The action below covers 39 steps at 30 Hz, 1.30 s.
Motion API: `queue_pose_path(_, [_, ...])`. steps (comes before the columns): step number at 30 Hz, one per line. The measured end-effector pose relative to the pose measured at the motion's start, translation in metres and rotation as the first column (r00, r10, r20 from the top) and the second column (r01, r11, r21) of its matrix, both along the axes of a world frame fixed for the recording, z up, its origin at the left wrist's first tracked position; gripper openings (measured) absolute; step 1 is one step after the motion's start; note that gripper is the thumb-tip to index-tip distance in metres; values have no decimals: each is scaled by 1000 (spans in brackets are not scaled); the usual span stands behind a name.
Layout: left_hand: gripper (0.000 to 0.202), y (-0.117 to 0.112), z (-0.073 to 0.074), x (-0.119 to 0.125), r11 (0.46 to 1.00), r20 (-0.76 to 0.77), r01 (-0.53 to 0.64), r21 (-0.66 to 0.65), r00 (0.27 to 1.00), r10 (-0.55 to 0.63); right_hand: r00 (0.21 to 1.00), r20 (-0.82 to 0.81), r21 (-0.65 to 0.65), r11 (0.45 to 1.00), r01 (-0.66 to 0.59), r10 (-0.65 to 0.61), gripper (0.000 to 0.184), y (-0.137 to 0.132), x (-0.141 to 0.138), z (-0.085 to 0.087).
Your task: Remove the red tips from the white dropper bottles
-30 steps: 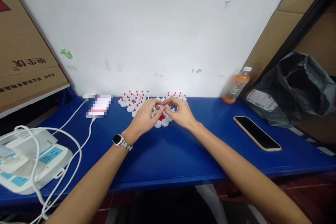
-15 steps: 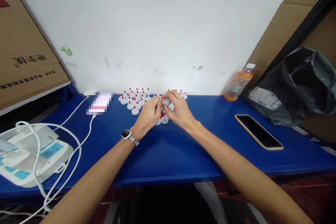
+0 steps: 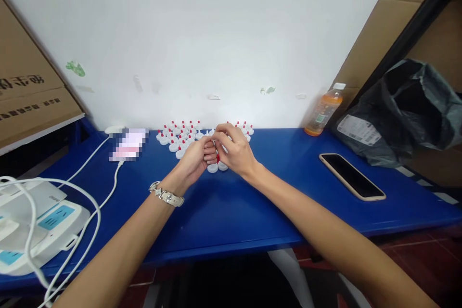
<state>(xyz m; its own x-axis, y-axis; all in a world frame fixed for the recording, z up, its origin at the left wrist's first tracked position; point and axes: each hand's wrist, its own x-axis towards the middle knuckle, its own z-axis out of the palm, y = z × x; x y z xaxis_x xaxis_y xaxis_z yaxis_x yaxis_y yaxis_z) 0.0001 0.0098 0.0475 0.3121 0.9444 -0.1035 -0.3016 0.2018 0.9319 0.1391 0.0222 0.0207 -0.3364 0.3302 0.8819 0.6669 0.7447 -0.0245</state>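
Note:
Both hands meet over a cluster of small white caps with red tips (image 3: 180, 135) at the back of the blue table (image 3: 231, 211). My left hand (image 3: 197, 160), with a watch on its wrist, is curled shut, its fingers folded round a small piece with a red bit showing. My right hand (image 3: 234, 150) pinches at the same spot, fingertips touching the left fingers. What exactly sits between the fingers is mostly hidden. Two plain white caps (image 3: 217, 167) lie just below the hands.
A smartphone (image 3: 352, 176) lies to the right, with an orange drink bottle (image 3: 322, 115) and a black plastic bag (image 3: 404, 106) behind it. At left are a white power strip with cables (image 3: 39, 216), a charging device (image 3: 128, 144) and cardboard boxes (image 3: 25, 96).
My left hand has turned and closed into a curl, and my right hand has come in against it. The view has shifted slightly to the right and down.

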Motion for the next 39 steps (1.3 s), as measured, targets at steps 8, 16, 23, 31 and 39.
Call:
queue_pose_path(8, [30,-7,-10,-20,621,-601,233,749,632,488,956,-253,-254,944,-211,146,49,-6,10,-4])
queue_pose_path(16, [30,-1,-16,-20,350,-548,452,820,448,707,936,-318,-303,918,-254,154,62,-19,11,1])
queue_pose_path(23, [43,7,-18,-1,727,-396,-22,687,827,399,993,-117,-188,981,-42,20,22,-15,9,12])
queue_pose_path(31, [42,6,-1,-4,998,-86,52,37,995,-48,998,-65,-176,984,-33,22,29,-9,-2,10])
queue_pose_path(39, [31,-4,-5,-19,595,-601,239,767,593,536,974,-221,-255,961,-104,47,23,-12,4,5])
